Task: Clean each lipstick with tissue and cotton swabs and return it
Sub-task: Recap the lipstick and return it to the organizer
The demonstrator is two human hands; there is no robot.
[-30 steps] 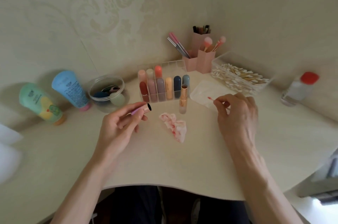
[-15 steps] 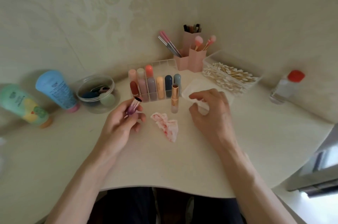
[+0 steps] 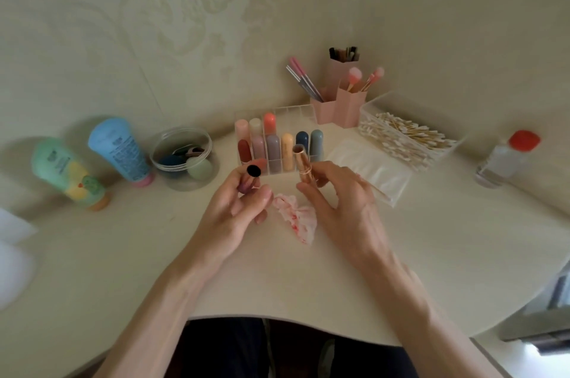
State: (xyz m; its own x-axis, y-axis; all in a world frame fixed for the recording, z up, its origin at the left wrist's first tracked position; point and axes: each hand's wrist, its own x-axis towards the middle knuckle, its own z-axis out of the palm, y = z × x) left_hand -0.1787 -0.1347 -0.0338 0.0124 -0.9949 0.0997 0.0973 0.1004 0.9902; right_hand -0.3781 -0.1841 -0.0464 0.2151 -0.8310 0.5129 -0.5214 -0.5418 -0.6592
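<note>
Two pieces held: my left hand [image 3: 234, 214] pinches a mauve, black-ended lipstick tube [image 3: 246, 184], my right hand [image 3: 345, 205] grips a rose-gold metal tube [image 3: 303, 166] just beside it; I reckon capping comes next, needing their ends aligned.

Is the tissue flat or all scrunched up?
Scrunched up. The tissue lies in a crumpled wad with red smears on the table.

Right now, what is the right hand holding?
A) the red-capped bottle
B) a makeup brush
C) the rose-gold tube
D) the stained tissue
C: the right hand has its fingers round the rose-gold tube, while the stained tissue lies on the table and the left hand holds the purple lipstick.
</note>
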